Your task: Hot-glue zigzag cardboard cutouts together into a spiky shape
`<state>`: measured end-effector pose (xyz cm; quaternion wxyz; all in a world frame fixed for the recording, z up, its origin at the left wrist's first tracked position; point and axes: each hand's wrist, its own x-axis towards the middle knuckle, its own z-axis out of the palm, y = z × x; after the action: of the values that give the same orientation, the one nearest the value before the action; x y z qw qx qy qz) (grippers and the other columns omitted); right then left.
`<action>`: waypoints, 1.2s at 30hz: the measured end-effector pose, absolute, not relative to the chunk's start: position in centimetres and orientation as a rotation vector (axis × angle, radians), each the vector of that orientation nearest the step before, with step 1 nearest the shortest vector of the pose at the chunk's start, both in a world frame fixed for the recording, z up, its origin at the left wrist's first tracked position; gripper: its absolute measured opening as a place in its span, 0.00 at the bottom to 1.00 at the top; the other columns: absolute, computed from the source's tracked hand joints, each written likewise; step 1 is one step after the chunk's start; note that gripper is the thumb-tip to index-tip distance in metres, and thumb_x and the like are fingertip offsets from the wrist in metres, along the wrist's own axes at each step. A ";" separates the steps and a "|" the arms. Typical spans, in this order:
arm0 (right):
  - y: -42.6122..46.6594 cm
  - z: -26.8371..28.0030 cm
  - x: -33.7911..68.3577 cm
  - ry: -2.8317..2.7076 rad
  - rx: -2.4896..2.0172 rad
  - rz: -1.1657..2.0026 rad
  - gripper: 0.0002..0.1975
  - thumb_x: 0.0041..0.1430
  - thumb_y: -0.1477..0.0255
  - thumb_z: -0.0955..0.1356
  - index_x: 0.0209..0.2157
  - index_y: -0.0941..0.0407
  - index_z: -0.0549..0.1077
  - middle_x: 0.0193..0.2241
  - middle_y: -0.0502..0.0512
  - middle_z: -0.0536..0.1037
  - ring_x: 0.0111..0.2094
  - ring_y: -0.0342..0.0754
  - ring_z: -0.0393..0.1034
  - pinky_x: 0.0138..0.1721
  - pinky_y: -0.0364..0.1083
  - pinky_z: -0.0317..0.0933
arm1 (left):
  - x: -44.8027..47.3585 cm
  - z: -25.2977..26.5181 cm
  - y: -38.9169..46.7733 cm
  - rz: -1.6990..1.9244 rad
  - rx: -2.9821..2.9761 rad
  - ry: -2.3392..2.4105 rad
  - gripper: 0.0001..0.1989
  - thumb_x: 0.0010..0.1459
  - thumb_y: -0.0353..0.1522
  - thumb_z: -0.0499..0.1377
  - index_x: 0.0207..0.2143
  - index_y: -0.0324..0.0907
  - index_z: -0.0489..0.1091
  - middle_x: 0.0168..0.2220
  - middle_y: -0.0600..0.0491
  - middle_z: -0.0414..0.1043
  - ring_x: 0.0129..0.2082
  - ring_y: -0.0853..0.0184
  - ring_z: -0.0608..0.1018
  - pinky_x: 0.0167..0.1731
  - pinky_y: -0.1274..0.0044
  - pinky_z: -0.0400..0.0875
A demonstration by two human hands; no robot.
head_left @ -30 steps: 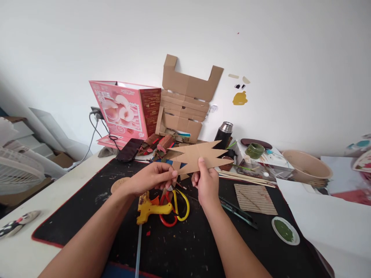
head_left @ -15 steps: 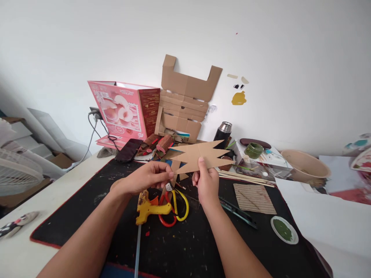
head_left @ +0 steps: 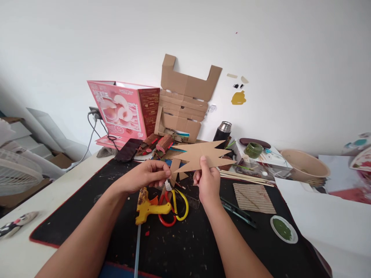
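Observation:
My right hand (head_left: pixel 209 183) grips a spiky piece of brown cardboard (head_left: pixel 194 156), thumb on top and fingers curled beneath. Zigzag points are cut at both its ends. Close to its lower left point, my left hand (head_left: pixel 152 175) is pinched, thumb against index finger; a small gap parts it from the cardboard. Whether anything tiny sits in that pinch I cannot make out. Below the hands lie a yellow glue gun (head_left: pixel 147 208) with a glue stick (head_left: pixel 137 251) and scissors (head_left: pixel 181 206) with red and yellow handles. A utility knife (head_left: pixel 239 213) rests beside my right forearm.
A black mat (head_left: pixel 87 200) covers the table. Behind stand a pink box (head_left: pixel 121 110), folded cardboard (head_left: pixel 185 87) and a black flask (head_left: pixel 223 132). To the right are corrugated cardboard (head_left: pixel 254 197), a lid of green paint (head_left: pixel 283 229), a jar (head_left: pixel 253 150) and a basin (head_left: pixel 304 164).
My left hand has drawn slightly left, away from the cardboard's lower point. My right hand has shifted a little to the right with the cardboard.

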<state>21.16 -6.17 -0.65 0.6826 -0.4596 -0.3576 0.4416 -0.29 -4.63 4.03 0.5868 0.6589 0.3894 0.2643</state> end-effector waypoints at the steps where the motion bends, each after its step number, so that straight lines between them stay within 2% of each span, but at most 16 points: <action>1: -6.1 -0.6 21.2 -0.784 -1.028 0.999 0.33 0.58 0.42 0.72 0.18 0.49 0.57 0.10 0.43 0.58 0.11 0.41 0.56 0.14 0.43 0.47 | -0.3 4.0 -4.6 0.622 1.535 0.916 0.22 0.57 0.52 0.69 0.33 0.41 0.77 0.22 0.56 0.69 0.21 0.71 0.66 0.21 0.81 0.56; 5: -6.1 -0.1 21.0 -0.710 -1.024 1.048 0.32 0.54 0.42 0.74 0.18 0.50 0.58 0.10 0.42 0.58 0.11 0.40 0.54 0.13 0.42 0.43 | -0.3 4.0 -4.6 0.629 1.540 0.928 0.26 0.60 0.56 0.65 0.33 0.40 0.78 0.23 0.54 0.69 0.21 0.71 0.67 0.21 0.80 0.56; 10: -6.2 0.4 20.8 -0.643 -0.995 1.143 0.29 0.51 0.45 0.76 0.23 0.51 0.62 0.11 0.39 0.57 0.11 0.39 0.52 0.13 0.40 0.39 | 0.0 3.7 -4.6 0.618 1.550 0.900 0.26 0.63 0.55 0.63 0.35 0.40 0.79 0.24 0.54 0.70 0.23 0.71 0.67 0.22 0.80 0.56; 20: -6.2 0.4 20.6 -0.571 -0.928 1.285 0.23 0.53 0.54 0.75 0.24 0.52 0.61 0.10 0.37 0.56 0.10 0.37 0.49 0.12 0.38 0.37 | 0.0 3.3 -4.6 0.572 1.563 0.868 0.29 0.65 0.57 0.61 0.38 0.38 0.78 0.25 0.54 0.71 0.23 0.72 0.68 0.22 0.82 0.58; 27: -6.4 0.1 20.3 -0.668 -1.014 1.205 0.30 0.52 0.47 0.75 0.19 0.52 0.59 0.10 0.40 0.58 0.10 0.38 0.53 0.11 0.38 0.40 | 0.9 3.2 -4.9 0.539 1.559 0.757 0.38 0.58 0.65 0.59 0.37 0.36 0.78 0.24 0.53 0.73 0.22 0.72 0.69 0.23 0.80 0.62; 36: -6.5 -0.3 20.1 -0.763 -1.022 1.130 0.34 0.52 0.42 0.75 0.16 0.51 0.58 0.10 0.41 0.58 0.10 0.38 0.54 0.11 0.40 0.44 | 0.9 3.4 -5.0 0.483 1.554 0.826 0.31 0.59 0.59 0.64 0.28 0.38 0.76 0.17 0.57 0.68 0.18 0.73 0.66 0.22 0.80 0.56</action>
<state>20.12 -6.48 -0.26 0.6584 -0.4513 -0.3372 0.4992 0.94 -4.95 3.44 0.6118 0.6736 0.3579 0.2095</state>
